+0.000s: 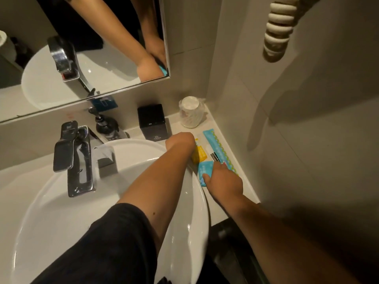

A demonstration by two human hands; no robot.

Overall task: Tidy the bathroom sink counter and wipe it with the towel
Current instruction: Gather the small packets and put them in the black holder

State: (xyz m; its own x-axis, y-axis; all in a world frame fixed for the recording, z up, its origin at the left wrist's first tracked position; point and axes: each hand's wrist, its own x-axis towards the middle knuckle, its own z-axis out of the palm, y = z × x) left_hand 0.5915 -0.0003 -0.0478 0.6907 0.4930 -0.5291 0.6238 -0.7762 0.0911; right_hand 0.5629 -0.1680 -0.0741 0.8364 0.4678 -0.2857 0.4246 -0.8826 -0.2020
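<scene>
Several toiletry packets lie on the narrow counter (225,210) to the right of the basin. My right hand (223,180) rests on a small blue packet (205,171), thumb at its near edge and fingers over its far edge. My left arm crosses the basin, and my left hand (180,141) bends down over a yellow packet (199,154), its fingers hidden behind the wrist. A long blue packet (220,151) lies along the wall edge, with a white packet partly covered beside it. No towel is in view.
A plastic-wrapped glass (191,112) stands upside down in the back corner, and a black box (152,121) is to its left. A soap pump (106,125) and a chrome faucet (75,158) sit behind the white basin (196,212). A mirror (102,48) hangs above. A coiled hose (279,27) hangs on the right wall.
</scene>
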